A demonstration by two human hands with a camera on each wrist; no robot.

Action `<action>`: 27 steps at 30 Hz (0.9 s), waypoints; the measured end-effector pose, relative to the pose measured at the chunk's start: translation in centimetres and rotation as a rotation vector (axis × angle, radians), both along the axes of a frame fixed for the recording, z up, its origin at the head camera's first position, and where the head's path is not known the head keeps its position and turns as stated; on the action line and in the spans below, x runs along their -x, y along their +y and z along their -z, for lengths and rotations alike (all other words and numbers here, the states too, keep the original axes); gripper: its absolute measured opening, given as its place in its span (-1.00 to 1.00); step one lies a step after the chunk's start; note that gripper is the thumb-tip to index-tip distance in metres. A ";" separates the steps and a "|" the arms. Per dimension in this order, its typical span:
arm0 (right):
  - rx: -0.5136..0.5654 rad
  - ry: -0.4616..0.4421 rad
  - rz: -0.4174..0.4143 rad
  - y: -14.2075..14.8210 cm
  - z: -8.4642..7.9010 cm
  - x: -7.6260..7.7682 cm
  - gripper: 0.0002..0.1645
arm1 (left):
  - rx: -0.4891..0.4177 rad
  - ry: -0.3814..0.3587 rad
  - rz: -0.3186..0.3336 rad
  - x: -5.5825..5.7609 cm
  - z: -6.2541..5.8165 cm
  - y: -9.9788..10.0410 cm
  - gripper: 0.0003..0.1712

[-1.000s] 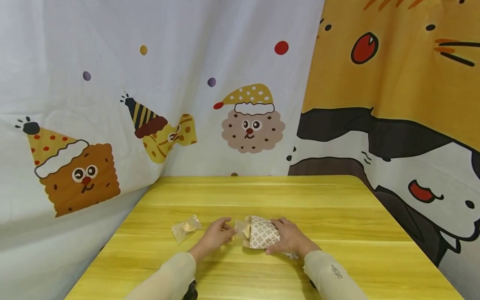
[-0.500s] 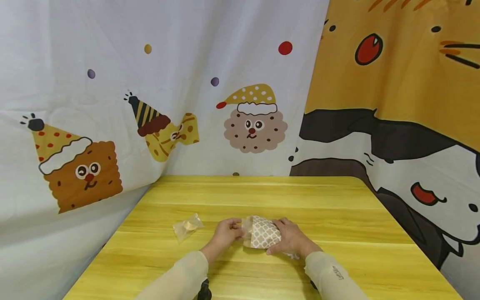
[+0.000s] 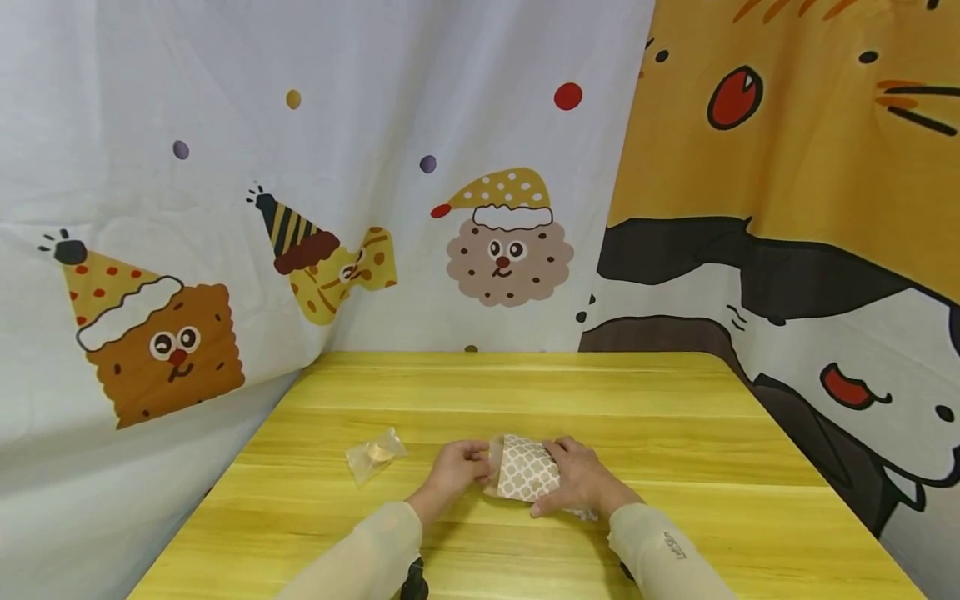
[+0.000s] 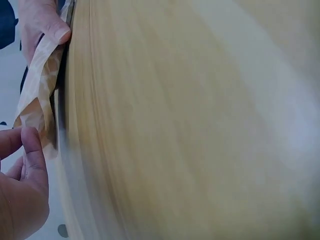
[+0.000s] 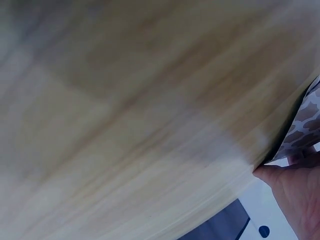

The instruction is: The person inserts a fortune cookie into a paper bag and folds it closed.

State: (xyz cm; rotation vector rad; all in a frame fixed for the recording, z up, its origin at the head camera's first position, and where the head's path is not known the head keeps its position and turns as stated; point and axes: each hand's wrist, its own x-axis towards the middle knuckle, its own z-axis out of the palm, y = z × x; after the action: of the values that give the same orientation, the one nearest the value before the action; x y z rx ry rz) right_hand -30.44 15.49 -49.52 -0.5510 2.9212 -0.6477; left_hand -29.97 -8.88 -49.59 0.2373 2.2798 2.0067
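Observation:
A tan paper bag with a white lattice pattern (image 3: pixel 528 469) lies on the table, its mouth facing left. My right hand (image 3: pixel 581 481) grips its right end, thumb at the near edge and fingers over the far side. At the mouth, my left hand (image 3: pixel 457 469) pinches a translucent plastic packet (image 4: pixel 33 119) between thumb and forefinger; the packet is mostly inside the bag, and its contents are hidden. The left wrist view shows the thumb (image 4: pixel 34 150) right against the bag's opening. In the right wrist view, only part of the patterned bag (image 5: pixel 305 122) shows above my right hand.
Left of my left hand, a clear packet with a small pale yellow piece inside (image 3: pixel 377 455) lies on the yellow wood-grain table (image 3: pixel 450 387). Behind the table hangs a white cloth with cartoon prints (image 3: pixel 375 125).
My left hand has moved right to the bag's mouth, and the packet that stuck out there has gone deeper in. My right hand stays on the bag. The loose packet still lies on the table.

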 end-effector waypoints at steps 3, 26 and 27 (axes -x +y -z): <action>-0.006 0.001 -0.001 0.0 0.1 0.0 0.47 | 0.002 -0.010 0.020 0.1 0.1 0.4 -0.62; 0.018 -0.001 -0.016 0.0 0.3 0.0 0.48 | 0.045 0.049 0.072 0.4 -0.4 -2.3 -0.60; 0.019 -0.001 -0.016 0.0 0.3 0.0 0.47 | 0.069 0.066 0.068 0.4 -0.5 -2.9 -0.59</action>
State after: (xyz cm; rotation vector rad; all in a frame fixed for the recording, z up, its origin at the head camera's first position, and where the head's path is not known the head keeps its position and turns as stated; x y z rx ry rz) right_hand -30.39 15.49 -49.79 -0.5749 2.9097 -0.6744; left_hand -30.40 -11.81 -49.10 0.3763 2.3410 1.9118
